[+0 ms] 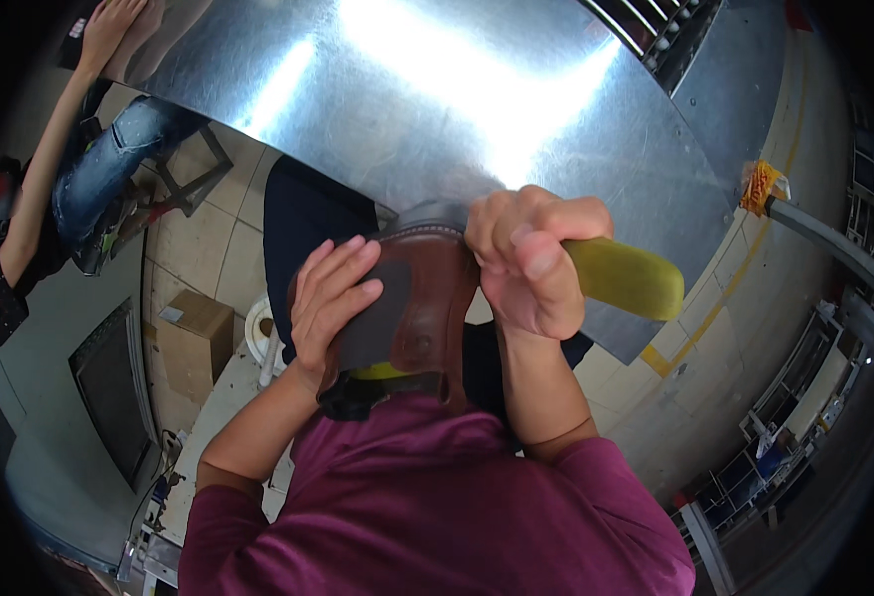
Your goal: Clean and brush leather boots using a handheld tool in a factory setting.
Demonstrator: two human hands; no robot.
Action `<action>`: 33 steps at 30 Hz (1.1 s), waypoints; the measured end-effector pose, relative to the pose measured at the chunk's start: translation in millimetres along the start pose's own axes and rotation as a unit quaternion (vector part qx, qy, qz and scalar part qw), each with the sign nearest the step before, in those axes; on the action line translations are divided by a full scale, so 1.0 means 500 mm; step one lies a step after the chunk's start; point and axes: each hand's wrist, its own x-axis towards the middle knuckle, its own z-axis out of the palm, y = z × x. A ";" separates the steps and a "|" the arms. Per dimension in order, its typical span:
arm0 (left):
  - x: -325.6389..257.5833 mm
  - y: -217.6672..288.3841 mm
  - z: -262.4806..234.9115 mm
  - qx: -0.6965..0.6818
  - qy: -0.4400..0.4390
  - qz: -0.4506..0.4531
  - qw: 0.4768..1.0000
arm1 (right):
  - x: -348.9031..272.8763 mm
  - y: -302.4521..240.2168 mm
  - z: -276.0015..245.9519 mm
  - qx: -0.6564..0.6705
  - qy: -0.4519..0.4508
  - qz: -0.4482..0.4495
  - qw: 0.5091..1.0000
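A brown leather shoe (440,308) with a dark grey panel and light stitching along its far edge is held upright against my front, at the near edge of the metal table. My left hand (336,303) grips it from the left, its fingers laid over the dark panel. Something yellow shows inside the shoe's near opening. In my right hand (536,253), a fist is closed round a smooth yellow-green rounded bar (631,280) that sticks out to the right. The fist's knuckles touch the shoe's far right edge, and the bar's other end is hidden.
The shiny metal table (397,109) spreads out ahead, with a metal rack (646,30) at its far right. At the far left another person's hand (109,35) rests by the table. A cardboard box (195,343) stands on the tiled floor to the left.
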 end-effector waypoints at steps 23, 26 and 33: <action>-0.011 0.004 0.006 0.006 -0.060 0.018 0.998 | 0.040 0.010 -0.034 0.204 0.130 0.168 0.956; -0.019 0.030 0.022 0.016 -0.026 -0.028 0.999 | 0.063 0.004 -0.012 0.165 0.133 0.226 0.951; -0.005 0.044 0.017 -0.073 -0.022 -0.141 0.987 | 0.016 0.009 -0.067 0.286 0.201 0.174 0.921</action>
